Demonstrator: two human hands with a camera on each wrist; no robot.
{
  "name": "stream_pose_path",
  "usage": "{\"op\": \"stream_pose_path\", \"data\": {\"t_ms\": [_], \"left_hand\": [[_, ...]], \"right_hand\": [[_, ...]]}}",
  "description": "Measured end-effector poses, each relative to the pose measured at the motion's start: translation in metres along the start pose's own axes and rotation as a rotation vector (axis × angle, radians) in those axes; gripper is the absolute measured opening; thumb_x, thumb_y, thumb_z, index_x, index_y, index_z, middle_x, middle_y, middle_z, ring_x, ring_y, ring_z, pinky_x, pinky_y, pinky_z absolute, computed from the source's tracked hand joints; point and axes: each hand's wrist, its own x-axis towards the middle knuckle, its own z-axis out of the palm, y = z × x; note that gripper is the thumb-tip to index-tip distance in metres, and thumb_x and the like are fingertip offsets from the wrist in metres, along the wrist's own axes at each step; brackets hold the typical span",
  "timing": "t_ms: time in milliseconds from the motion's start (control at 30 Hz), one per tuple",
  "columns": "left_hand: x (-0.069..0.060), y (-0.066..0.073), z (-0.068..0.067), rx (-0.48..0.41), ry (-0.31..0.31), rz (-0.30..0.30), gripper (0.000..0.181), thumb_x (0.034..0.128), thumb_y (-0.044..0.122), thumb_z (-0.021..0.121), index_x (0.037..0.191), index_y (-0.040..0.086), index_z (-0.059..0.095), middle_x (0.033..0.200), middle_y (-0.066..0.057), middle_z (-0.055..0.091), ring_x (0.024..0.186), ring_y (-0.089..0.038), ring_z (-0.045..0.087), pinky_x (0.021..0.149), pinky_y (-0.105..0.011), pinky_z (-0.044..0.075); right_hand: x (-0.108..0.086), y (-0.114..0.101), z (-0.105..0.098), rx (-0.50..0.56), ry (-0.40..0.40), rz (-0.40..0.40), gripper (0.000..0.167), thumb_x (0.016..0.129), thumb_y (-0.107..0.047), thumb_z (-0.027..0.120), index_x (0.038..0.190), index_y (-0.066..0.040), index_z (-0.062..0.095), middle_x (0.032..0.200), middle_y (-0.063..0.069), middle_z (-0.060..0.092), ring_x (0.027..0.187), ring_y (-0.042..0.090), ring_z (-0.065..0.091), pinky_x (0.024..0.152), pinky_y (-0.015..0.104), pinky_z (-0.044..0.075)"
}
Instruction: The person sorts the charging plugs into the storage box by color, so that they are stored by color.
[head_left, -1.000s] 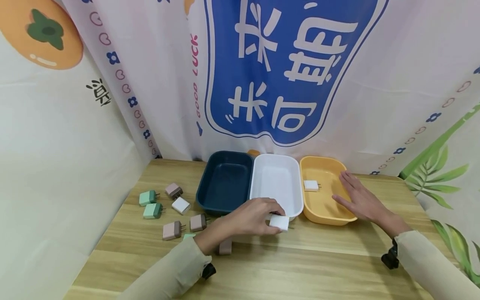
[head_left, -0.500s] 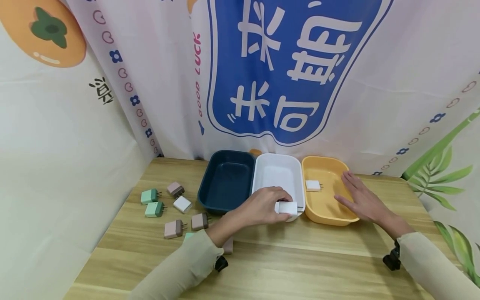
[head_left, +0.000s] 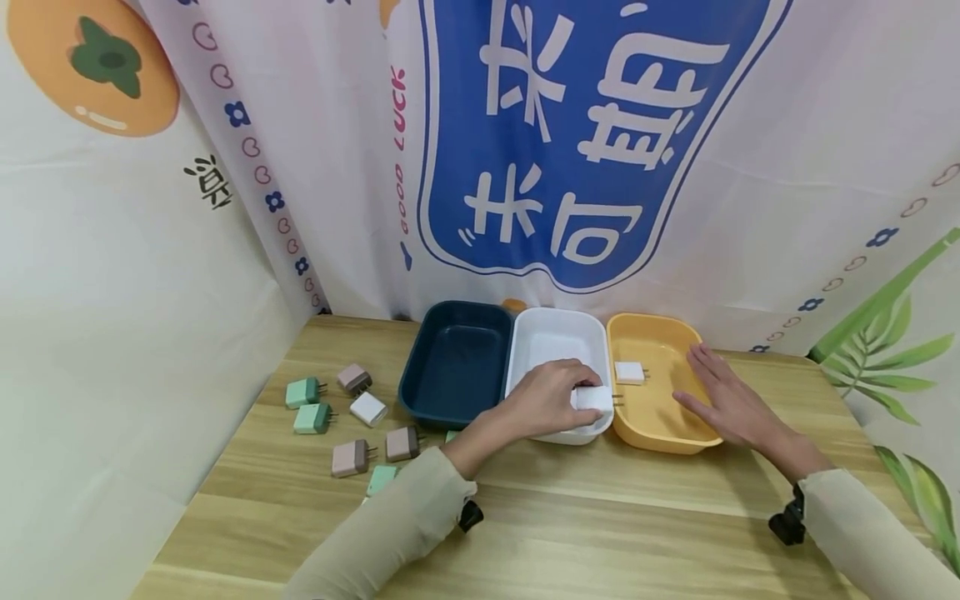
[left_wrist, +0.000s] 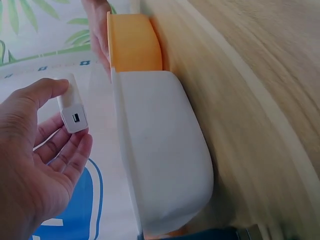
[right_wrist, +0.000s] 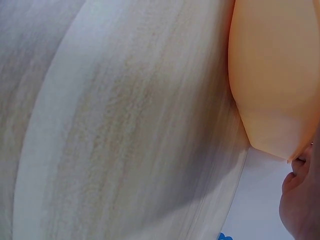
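Left hand pinching white charger above white bin, right hand fingers straight, at yellow bin's rim

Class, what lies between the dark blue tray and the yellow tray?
The white tray stands between the dark blue tray and the yellow tray, as the head view shows; the left hand holds a white USB charger over it.

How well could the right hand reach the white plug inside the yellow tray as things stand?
Probably yes: the right hand is at the yellow tray, holding nothing, and no object blocks its way to the white plug inside.
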Motion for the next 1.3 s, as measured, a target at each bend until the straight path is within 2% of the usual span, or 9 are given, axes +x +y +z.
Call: {"op": "stream_pose_path", "data": {"t_ms": [267,467,733,967,1300], "left_hand": [[0.015,0.004,0.010,-0.013,0.004,-0.034,0.034,0.0888,0.033,0.088,0.115,0.015,0.077,0.107,0.007,0.074,0.090,-0.004,0.060,0.082,-0.013,0.048],[0.024,0.003,0.017,-0.002,0.035,-0.039,0.034,0.0884,0.034,0.088,0.115,0.015,0.078,0.106,0.005,0.075,0.090,-0.005,0.062,0.081,-0.015,0.049],[0.039,0.006,0.024,0.016,0.038,-0.072,0.037,0.0893,0.035,0.086,0.119,0.015,0.078,0.111,0.004,0.075,0.094,-0.005,0.064,0.084,-0.015,0.051],[0.053,0.004,0.031,-0.011,0.048,-0.078,0.038,0.0896,0.035,0.087,0.120,0.014,0.078,0.110,0.005,0.075,0.093,-0.003,0.062,0.081,-0.012,0.048],[0.064,0.002,0.042,-0.071,0.082,-0.111,0.034,0.0887,0.035,0.088,0.115,0.016,0.079,0.103,0.008,0.074,0.087,0.001,0.059,0.076,-0.009,0.044]], "right_hand": [[0.000,0.000,0.001,0.013,0.012,0.000,0.086,0.109,-0.046,0.055,0.162,0.011,0.022,0.170,0.033,0.017,0.160,0.046,0.012,0.127,0.065,0.016],[0.001,0.000,0.002,0.010,0.024,0.000,0.085,0.108,-0.045,0.056,0.162,0.012,0.024,0.170,0.033,0.018,0.160,0.045,0.012,0.126,0.066,0.017],[0.000,-0.001,0.000,0.007,-0.002,0.022,0.086,0.109,-0.047,0.054,0.163,0.010,0.021,0.171,0.032,0.015,0.161,0.046,0.011,0.123,0.070,0.019],[0.000,-0.001,-0.001,0.011,-0.011,0.030,0.086,0.109,-0.048,0.054,0.163,0.010,0.021,0.171,0.032,0.015,0.159,0.049,0.012,0.123,0.071,0.019],[0.001,0.001,0.001,0.025,0.007,0.013,0.085,0.109,-0.046,0.055,0.163,0.010,0.022,0.171,0.032,0.016,0.160,0.048,0.012,0.123,0.070,0.018]]}}
